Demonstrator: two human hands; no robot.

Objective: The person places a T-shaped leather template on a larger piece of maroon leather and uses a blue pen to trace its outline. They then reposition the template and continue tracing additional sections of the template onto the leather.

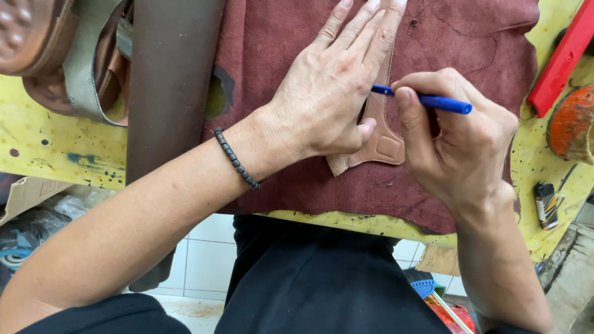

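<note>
Left hand: left hand (328,93) spread flat, fingers together and pointing to 1 o'clock, palm pressing down on the tan leather pattern piece (378,139); nothing gripped, just weight on it.
Wrist: dark beaded bracelet (236,158) sits around that forearm, at 8 o'clock from the palm.
Right hand: right hand (461,145) curled tight around a blue pen (427,99), pinched between thumb and fingers; pen lies almost level, its tip end pointing to 9 o'clock and tucked right against the left fingers.
Pattern piece: tan, narrow, flaring at its lower end; it peeks out between both hands, lying flat on the maroon suede hide (470,43). Upper part hidden under the fingers.
Hide: spread across the yellow worktable (49,145), its ragged edge hanging toward 6 o'clock over the person's dark clothing.
At 10 o'clock: a brown leather roll (167,74) runs up and down, partly over the hide's left edge; beside it, a heap of leather straps (74,68).
At 2 o'clock: red bar (566,59) lying slantwise, an orange rounded object (572,124) just below it.
At 4 o'clock: a small lighter (546,204) on the table, well apart from the pen hand.
</note>
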